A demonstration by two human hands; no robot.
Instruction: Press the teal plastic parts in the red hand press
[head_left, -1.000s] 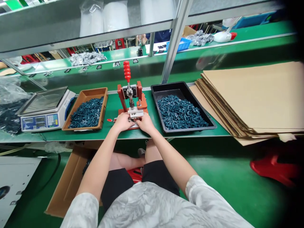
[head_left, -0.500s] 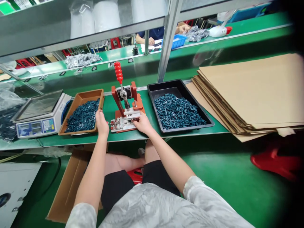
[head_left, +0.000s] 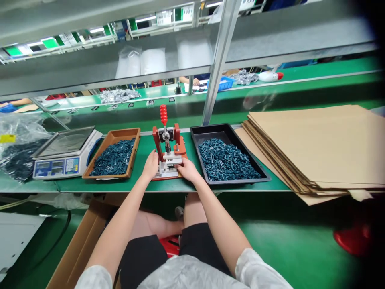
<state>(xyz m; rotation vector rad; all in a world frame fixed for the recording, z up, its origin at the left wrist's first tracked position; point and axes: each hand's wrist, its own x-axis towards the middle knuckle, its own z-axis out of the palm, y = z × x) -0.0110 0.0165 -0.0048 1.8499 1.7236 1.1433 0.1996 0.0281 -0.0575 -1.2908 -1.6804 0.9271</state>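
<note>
A small hand toggle press (head_left: pixel 167 140) with a red grip handle (head_left: pixel 163 115) stands upright at the bench's front edge. Its metal jig (head_left: pixel 168 168) lies between my two hands. At the jig's left side is my left hand (head_left: pixel 150 165), fingers drawn together; whatever is in them is too small to make out. My right hand (head_left: pixel 188 170) is closed on the jig's right side, thumb in front and the other fingers partly hidden. To the left, a brown tray (head_left: pixel 136 154) contains a heap of small dark teal plastic parts (head_left: pixel 114 158). Similar parts (head_left: pixel 227 160) fill much of a black tray (head_left: pixel 197 134) on the right.
Left of the brown tray stands a digital scale (head_left: pixel 64 154), with a clear plastic bag (head_left: pixel 22 140) of dark parts beyond it. Flat cardboard sheets (head_left: pixel 313 144) are stacked at right, overhanging the green bench (head_left: pixel 168 187). A metal post (head_left: pixel 218 64) rises behind.
My left hand has moved right, from beside the brown tray to the jig. My right hand stays at the jig. The camera view has tilted upward.
</note>
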